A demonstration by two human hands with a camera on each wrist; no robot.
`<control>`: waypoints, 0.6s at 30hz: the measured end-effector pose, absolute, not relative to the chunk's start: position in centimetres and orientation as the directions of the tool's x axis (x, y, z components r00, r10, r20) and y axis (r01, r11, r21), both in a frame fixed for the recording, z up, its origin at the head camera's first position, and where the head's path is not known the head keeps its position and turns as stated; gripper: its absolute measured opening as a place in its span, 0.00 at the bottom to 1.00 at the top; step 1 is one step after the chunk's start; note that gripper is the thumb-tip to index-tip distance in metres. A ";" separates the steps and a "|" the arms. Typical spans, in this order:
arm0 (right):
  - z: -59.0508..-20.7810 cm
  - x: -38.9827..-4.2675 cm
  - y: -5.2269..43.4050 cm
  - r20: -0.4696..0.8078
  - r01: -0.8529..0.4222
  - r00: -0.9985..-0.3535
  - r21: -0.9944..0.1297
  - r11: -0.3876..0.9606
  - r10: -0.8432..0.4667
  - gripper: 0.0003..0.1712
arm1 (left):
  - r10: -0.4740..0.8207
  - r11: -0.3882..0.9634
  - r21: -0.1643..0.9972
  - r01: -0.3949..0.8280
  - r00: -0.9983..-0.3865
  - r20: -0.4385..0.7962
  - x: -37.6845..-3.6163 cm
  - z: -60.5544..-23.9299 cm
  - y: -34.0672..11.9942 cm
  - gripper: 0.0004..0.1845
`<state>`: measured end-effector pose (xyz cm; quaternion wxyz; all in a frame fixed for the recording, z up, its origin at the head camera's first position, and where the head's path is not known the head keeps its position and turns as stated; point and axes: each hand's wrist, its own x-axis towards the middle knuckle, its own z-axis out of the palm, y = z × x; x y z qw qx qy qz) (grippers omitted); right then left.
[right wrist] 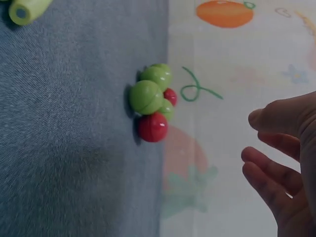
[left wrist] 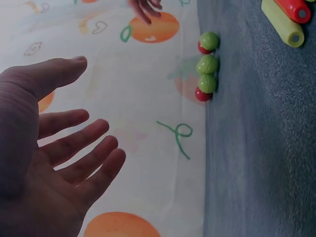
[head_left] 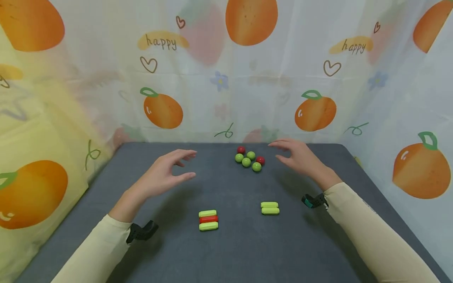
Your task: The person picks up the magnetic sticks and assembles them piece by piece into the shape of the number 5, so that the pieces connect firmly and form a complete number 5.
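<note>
My left hand (head_left: 163, 173) hovers over the left part of the table with nothing in it, thumb and fingers apart. On the other side my right hand (head_left: 297, 156), also holding nothing, hangs just right of a cluster of small balls. Several green balls (head_left: 246, 162) and two red ones, one a red ball (head_left: 260, 160), lie together near the back edge. Closer in, a red stick (head_left: 209, 219) lies between two yellow-green sticks, one being the front yellow-green stick (head_left: 208, 226). Two more yellow-green sticks (head_left: 270, 211) lie side by side to their right.
The dark grey table (head_left: 237, 251) reaches back to a white curtain (head_left: 262, 106) printed with oranges, which also closes in both sides. Black bands (head_left: 141, 232) sit at both wrists, beside the cream sleeves.
</note>
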<state>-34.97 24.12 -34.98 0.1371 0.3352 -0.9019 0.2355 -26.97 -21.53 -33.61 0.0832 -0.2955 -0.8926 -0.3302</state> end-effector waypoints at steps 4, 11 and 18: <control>-35.2 -36.3 22.5 0.343 -0.675 -0.737 -0.355 0.646 -0.582 0.26 | 0.495 0.578 0.586 0.567 -0.815 0.301 -27.4 -34.2 -21.2 0.34; -36.6 -37.1 20.2 0.227 -0.661 -0.746 -0.365 0.656 -0.626 0.23 | 0.588 0.546 0.641 0.539 -0.792 0.165 -27.3 -36.0 -21.0 0.30; -37.6 -37.8 19.3 0.141 -0.642 -0.759 -0.327 0.694 -0.636 0.20 | 0.633 0.531 0.669 0.521 -0.768 0.096 -27.7 -37.0 -20.5 0.25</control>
